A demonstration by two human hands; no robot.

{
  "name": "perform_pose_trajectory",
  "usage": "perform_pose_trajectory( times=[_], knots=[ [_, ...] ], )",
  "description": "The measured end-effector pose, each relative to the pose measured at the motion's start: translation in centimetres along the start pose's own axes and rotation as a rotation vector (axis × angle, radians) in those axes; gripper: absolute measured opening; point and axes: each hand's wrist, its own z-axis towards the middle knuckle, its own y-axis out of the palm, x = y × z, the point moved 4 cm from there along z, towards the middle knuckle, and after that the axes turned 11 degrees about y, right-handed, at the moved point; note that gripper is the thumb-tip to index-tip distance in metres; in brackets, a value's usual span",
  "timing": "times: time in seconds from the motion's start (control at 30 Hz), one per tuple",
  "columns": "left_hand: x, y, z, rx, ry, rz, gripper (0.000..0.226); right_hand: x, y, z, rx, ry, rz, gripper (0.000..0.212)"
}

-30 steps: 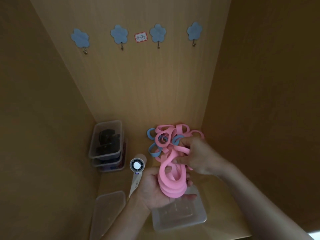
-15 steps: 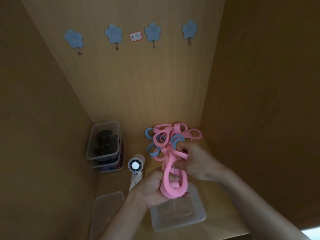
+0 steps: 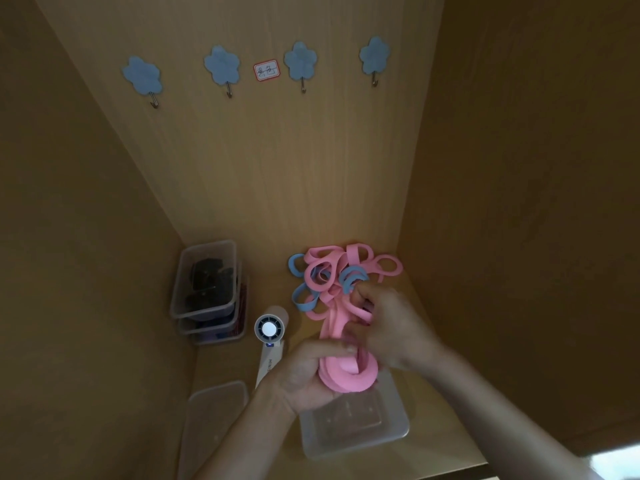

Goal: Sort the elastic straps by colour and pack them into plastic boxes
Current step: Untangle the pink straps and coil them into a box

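Above the clear rectangular plastic box [image 3: 398, 432], my left hand [image 3: 304, 379] clutches looped pink elastic straps [image 3: 350, 375], my right hand [image 3: 391, 330] pinches one; the wooden side wall [image 3: 519, 271] stands close right.

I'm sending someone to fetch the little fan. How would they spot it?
On the cupboard floor, between the stacked plastic boxes on the left and the pile of straps, lies the fan. It is white, the only thing with a round grille and a handle.
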Motion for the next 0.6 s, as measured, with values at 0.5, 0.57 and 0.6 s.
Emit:
perform_pose_trajectory(
  times=[0.5, 0.57, 0.6],
  knots=[
    [-2.0, -3.7, -2.3, 0.207, -0.21, -0.163, 0.024, -1.8, -9.2, 8.0, 0.022, -0.041, 0.273, 0.013],
    [-2.1, -3.8, -2.3, 0.224, -0.222, -0.163, 0.026, -2.9, -8.3, 7.6, -0.001, -0.093, 0.247, 0.012],
    [-2.2, -3.8, -2.3, 0.218, -0.227, -0.165, 0.029, -3.3, -7.6, 6.9, -0.001, -0.13, 0.201, 0.011]
  ],
)
